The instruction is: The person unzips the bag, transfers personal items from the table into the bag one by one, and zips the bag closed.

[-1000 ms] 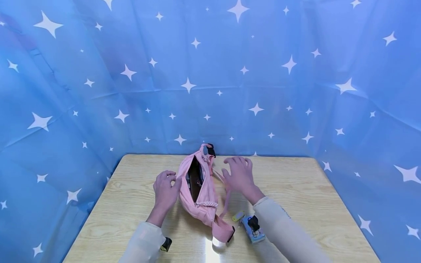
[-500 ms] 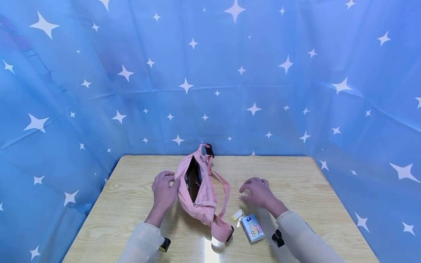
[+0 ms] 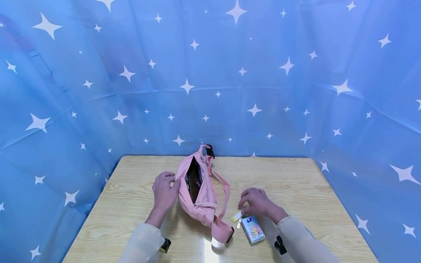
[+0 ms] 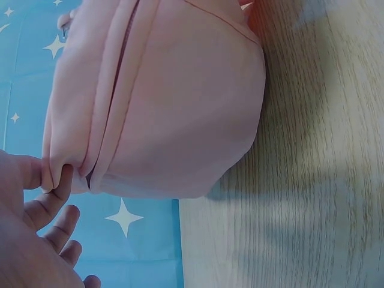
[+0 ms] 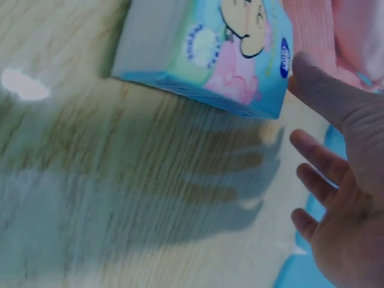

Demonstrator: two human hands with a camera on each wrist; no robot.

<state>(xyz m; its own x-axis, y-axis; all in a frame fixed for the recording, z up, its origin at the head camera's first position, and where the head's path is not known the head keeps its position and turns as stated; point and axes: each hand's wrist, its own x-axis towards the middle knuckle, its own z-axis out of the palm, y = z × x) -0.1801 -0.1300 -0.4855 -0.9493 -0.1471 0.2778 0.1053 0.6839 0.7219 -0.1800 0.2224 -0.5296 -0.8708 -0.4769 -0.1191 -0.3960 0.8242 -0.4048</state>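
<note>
A pink waist bag (image 3: 208,193) lies on the table with its zipped mouth spread apart; dark lining and some contents, too dim to name, show inside. My left hand (image 3: 165,191) pinches the fabric at the left rim, thumb and forefinger on the fold of the bag (image 4: 180,102) in the left wrist view. To the right of the bag lies a small blue packet of tissues (image 3: 252,230) with a cartoon print. Beside its top corner is a yellow key tag (image 3: 235,218) with a small metal piece (image 3: 239,223). My right hand (image 3: 258,202) hovers just above these, holding nothing, fingers apart in the right wrist view.
A pink strap (image 3: 226,197) loops out on the bag's right side, and a wider strap end with a black buckle (image 3: 230,235) points toward me. Behind the wooden table (image 3: 289,175) hangs a blue curtain (image 3: 210,73) with white stars.
My right hand has moved away from the bag, rightward and toward me, then down to the tissue packet and key tag. The left hand stays at the bag's rim.
</note>
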